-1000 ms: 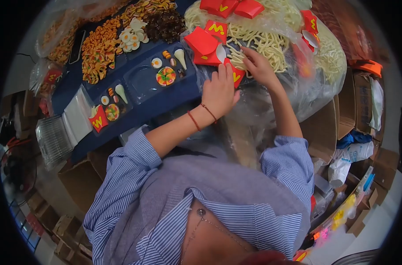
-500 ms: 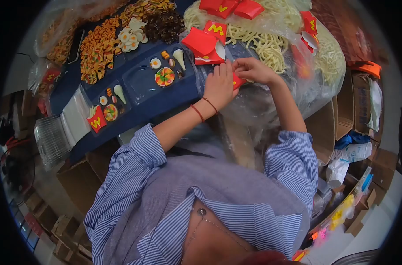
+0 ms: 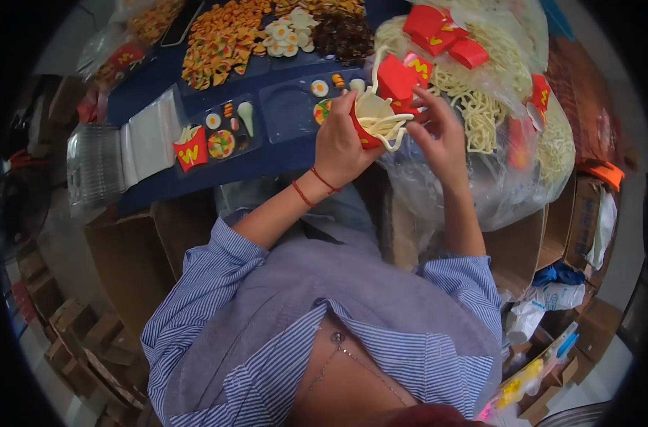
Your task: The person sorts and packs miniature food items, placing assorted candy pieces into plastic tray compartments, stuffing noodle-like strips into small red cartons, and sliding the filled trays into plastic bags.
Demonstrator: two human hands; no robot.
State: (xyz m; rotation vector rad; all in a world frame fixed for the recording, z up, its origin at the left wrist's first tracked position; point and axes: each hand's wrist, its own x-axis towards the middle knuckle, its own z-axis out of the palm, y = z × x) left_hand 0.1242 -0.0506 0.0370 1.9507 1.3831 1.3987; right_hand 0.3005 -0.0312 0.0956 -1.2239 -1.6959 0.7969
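My left hand (image 3: 340,149) is wrapped round a small red fries box (image 3: 367,135), which is tilted, with pale fry-like strands (image 3: 382,124) sticking out of its top. Close to the strands on the right is my right hand (image 3: 441,139), its fingers apart and bent. Behind the hands lie other red boxes (image 3: 396,78) on a pile of pale strands (image 3: 480,114) on clear plastic. To the left, a clear tray (image 3: 288,103) is partly hidden by my left hand; egg, pizza and other miniature pieces lie in it.
A filled tray with a red fries box (image 3: 191,149) is at left, beside stacked clear packaging (image 3: 95,167). Heaps of orange pieces (image 3: 228,35), egg pieces (image 3: 290,34) and dark pieces (image 3: 342,35) lie at the back. A phone (image 3: 182,23) is there too. Cardboard boxes (image 3: 132,252) stand below.
My left hand has raised a red box off the pile, and strands now stick out of it. My right hand has opened beside it. The view has shifted, so the table appears further right.
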